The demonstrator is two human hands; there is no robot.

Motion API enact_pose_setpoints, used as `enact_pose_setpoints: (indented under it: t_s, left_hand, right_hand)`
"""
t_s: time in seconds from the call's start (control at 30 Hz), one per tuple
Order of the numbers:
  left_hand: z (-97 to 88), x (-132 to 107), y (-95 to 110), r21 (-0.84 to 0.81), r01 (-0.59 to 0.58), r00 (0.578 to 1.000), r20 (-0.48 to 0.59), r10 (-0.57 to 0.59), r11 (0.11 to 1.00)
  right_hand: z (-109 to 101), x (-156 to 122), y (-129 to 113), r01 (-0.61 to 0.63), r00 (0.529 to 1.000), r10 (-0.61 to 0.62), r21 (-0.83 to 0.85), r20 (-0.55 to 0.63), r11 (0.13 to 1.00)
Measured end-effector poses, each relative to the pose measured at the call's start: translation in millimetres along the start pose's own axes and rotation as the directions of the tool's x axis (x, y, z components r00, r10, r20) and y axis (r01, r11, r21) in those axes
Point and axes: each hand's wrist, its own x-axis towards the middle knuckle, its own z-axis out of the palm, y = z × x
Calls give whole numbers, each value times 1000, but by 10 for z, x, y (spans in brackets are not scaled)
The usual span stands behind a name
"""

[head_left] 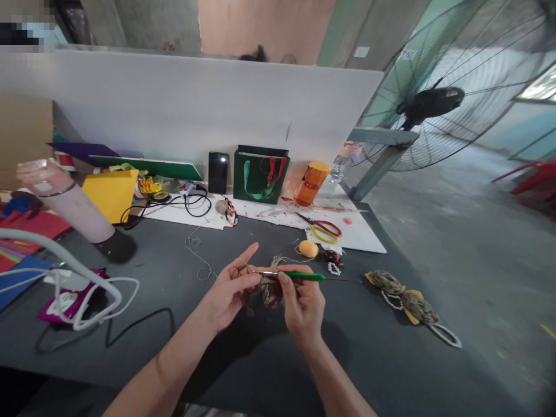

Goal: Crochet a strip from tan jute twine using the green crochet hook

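My right hand point(304, 304) is closed round a crochet hook with a green handle point(308, 276). Its metal shaft points left toward my other hand. My left hand point(234, 286) pinches a small brownish-grey piece of crochet work point(270, 292), with the index finger raised and yarn near it. The piece hangs between both hands, partly hidden by the fingers. Thin grey yarn point(200, 260) lies in loose curls on the dark table, left of the hands. Just beyond the hands is a yellow-orange egg-shaped object point(308, 249), with a strand beside it.
Red-and-yellow-handled scissors point(326, 230) lie on a white board, near a white bead loop point(334, 269). Twisted grey yarn bundles point(386, 282) rest at right. Behind stand a green paper bag point(260, 176), phone point(218, 172) and orange bottle point(313, 184). A pink bottle point(73, 205) and white lamp arm point(61, 255) are left.
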Motion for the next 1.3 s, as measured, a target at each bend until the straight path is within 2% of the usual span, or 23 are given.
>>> enact_pose_setpoints:
  t_s: [0.17,0.27,0.4,0.5,0.6,0.67,0.7,0.77,0.83,0.97,1.03,1.17,1.3]
  left_hand:
    - [-48,28,5,27,34,999,27,-35,999]
    - [-66,31,12,34,65,995,70,-67,997]
    - [-29,-7,18,45,62,991,118,-67,997]
    - [30,-39,12,78,7,993,113,-16,997]
    - [64,-43,-12,113,-77,995,73,70,991]
    - [62,-31,-35,129,-137,990,29,134,982]
    - [55,-24,-46,131,-151,988,11,151,980]
    - [38,-10,-63,118,-154,988,-13,156,981]
    - [22,-1,-69,92,-126,992,-19,128,988]
    - [11,5,-48,47,-39,999,0,39,998]
    - [9,6,-31,32,-26,1000,8,26,999]
    - [-6,12,-6,37,-5,1000,30,4,999]
    - [-24,20,-2,42,55,995,77,-58,998]
  right_hand:
    - [-17,43,-20,-6,1000,7,29,-24,1000]
    - [-31,55,31,-110,994,111,94,-7,989]
    - [-3,39,96,-302,953,296,279,65,912]
    - [33,11,90,-331,943,314,270,107,904]
    - [40,-8,54,-216,976,208,151,67,965]
    - [30,-8,35,-41,998,38,52,53,998]
    - [25,-6,28,71,995,-71,3,65,998]
    - [18,-5,22,274,959,-266,-72,101,959]
    - [14,-12,24,350,935,-341,-102,98,931]
    - [6,-47,38,165,986,-165,-147,9,975]
    - [0,-57,43,103,994,-108,-145,-25,984]
    - [-6,-36,36,42,998,-44,-52,-40,998]
    - [-13,11,53,-100,995,100,116,1,988]
